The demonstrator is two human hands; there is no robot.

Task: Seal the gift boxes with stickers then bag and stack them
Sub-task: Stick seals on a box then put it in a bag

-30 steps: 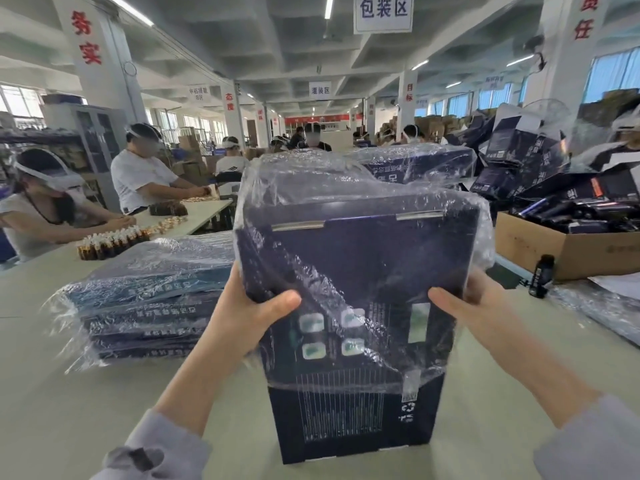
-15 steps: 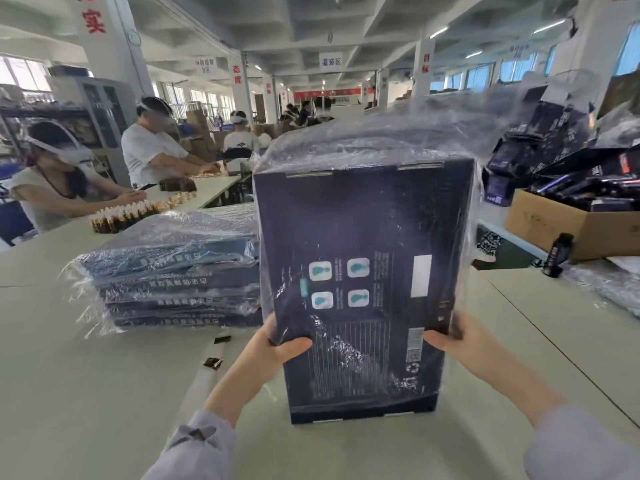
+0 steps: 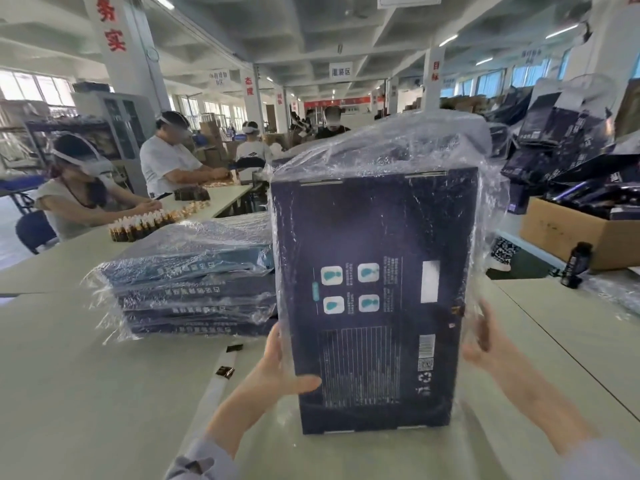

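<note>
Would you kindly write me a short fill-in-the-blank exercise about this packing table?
The box stands upright inside a clear plastic ____.
The left hand holds it with its ____ laid on the printed face.
The stack of bagged boxes lies to the ____ of it.
The printed face carries ____ small square pictures.
Missing words: bag; thumb; left; four.
</note>
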